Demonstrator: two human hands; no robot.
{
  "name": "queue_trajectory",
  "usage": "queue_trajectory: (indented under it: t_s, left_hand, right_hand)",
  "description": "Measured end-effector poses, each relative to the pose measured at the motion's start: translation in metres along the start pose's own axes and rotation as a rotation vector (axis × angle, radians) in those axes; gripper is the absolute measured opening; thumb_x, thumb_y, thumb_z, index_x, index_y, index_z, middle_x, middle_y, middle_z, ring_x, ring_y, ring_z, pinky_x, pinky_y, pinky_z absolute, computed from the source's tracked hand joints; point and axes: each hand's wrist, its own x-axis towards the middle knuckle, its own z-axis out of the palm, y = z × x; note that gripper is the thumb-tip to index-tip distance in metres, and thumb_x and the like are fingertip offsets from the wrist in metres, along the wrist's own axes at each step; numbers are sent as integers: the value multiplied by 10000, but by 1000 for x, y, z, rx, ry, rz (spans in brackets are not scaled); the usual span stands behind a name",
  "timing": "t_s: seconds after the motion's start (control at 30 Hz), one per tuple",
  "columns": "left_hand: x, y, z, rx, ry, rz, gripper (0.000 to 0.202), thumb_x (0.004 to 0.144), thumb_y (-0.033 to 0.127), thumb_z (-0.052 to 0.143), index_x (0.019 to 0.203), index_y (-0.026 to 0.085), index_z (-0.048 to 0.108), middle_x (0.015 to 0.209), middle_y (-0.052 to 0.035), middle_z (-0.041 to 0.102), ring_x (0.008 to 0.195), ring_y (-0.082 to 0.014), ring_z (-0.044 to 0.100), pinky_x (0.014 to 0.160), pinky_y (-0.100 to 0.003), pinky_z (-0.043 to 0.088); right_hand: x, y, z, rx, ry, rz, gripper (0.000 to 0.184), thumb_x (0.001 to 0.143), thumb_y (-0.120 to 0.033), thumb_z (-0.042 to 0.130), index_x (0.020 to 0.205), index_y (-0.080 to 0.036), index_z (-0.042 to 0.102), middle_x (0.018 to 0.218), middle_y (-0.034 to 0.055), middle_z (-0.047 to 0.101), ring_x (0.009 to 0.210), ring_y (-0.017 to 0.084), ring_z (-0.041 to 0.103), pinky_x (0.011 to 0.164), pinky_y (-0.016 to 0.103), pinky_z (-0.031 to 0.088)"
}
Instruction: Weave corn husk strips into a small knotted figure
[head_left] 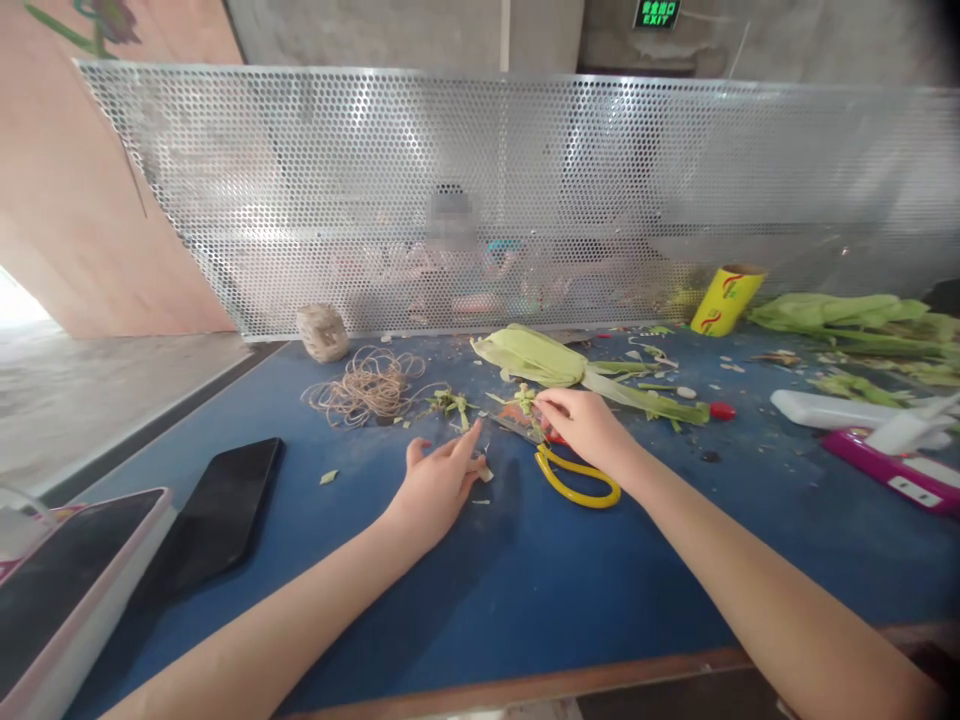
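My left hand [441,480] hovers over the blue table, its fingers stretched out and apart, holding nothing that I can see. A small pale scrap [486,474] shows by its fingertips. To the right, my right hand [581,418] is pinched at a small light-green plant piece [525,398]. Under and beside that hand lie scissors with yellow handles [577,480], their blades pointing left toward my left fingertips. Behind it rests a pale green corn husk bundle [536,355] with a long leafy tail. More green plant bits [450,403] lie beyond my left hand.
Tangled twine [366,388] and a whitish block [323,333] are at the left. Two phones, one black [225,505], lie nearer. A yellow roll [727,300], husks [855,320] and a purple power strip [892,468] are right. A perforated metal screen [300,200] stands behind; a person shows through.
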Motion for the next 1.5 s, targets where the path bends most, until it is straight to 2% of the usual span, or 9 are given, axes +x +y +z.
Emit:
queue_trajectory:
  t_s: [0.23, 0.4, 0.53, 0.63, 0.73, 0.83, 0.93, 1.27, 1.5]
  left_hand:
    - [25, 24, 12, -6, -7, 14, 447, 789, 163, 441, 1230, 238, 447, 874, -84, 714, 955, -253, 599, 901, -431, 246]
    - [27, 23, 7, 17, 44, -26, 571, 768, 88, 378, 1328, 180, 314, 1054, -167, 648, 1096, -305, 502, 917, -527, 187]
    - [13, 19, 7, -8, 33, -44, 570, 747, 103, 419, 1309, 149, 342, 1076, -208, 625, 1115, -333, 487, 931, -595, 130]
    - [9, 20, 9, -70, 27, -30, 487, 777, 175, 448, 1260, 218, 401, 1158, -147, 600, 1153, -293, 470, 961, -565, 158]
    - [12, 21, 4, -139, 126, -91, 446, 804, 332, 472, 1234, 228, 412, 1242, -135, 538, 1185, -299, 435, 968, -565, 182]
    - [18, 20, -2, -451, 228, -156, 448, 758, 431, 542, 1135, 195, 488, 1155, -136, 591, 1095, -282, 518, 941, -474, 322]
    - [21, 21, -4, -657, 216, -140, 301, 780, 406, 522, 956, 166, 564, 915, -97, 676, 866, -214, 627, 793, -331, 458]
    - [18, 26, -10, -600, 193, -92, 174, 778, 288, 520, 785, 157, 634, 651, -9, 636, 657, -151, 583, 676, -273, 454]
    - [14, 21, -16, -416, 402, -20, 310, 757, 288, 590, 1054, 200, 598, 1003, -51, 668, 910, -168, 605, 849, -306, 441]
  right_hand:
    - [2, 2, 1, 150, 31, 15, 248, 813, -324, 424, 731, -183, 611, 661, 36, 651, 589, 175, 600, 587, 275, 446]
    - [4, 5, 4, 277, 40, 54, 233, 782, -356, 474, 798, -183, 630, 715, 47, 671, 644, 187, 617, 616, 298, 475]
    - [7, 5, 5, 408, 13, 82, 246, 769, -370, 488, 790, -167, 627, 707, 46, 669, 613, 166, 602, 571, 280, 478]
    - [6, 4, 6, 497, 5, 111, 244, 755, -359, 511, 801, -150, 629, 742, 58, 677, 637, 159, 602, 574, 272, 477]
    - [3, -2, 10, 579, -11, 135, 282, 761, -370, 515, 870, -139, 634, 796, 73, 686, 638, 146, 600, 583, 269, 481]
    - [-1, -13, 16, 626, -42, 135, 321, 764, -393, 523, 894, -127, 648, 773, 74, 681, 587, 129, 577, 557, 263, 473]
    - [-4, -25, 19, 617, -40, 121, 305, 742, -379, 562, 870, -122, 665, 706, 58, 661, 559, 123, 552, 539, 256, 452]
    - [-4, -39, 14, 557, 8, 67, 253, 737, -319, 561, 884, -138, 662, 787, 63, 682, 717, 181, 623, 624, 278, 475]
    - [-5, -35, 13, 547, -37, 43, 248, 745, -331, 556, 865, -147, 670, 754, 51, 674, 668, 173, 611, 585, 276, 462]
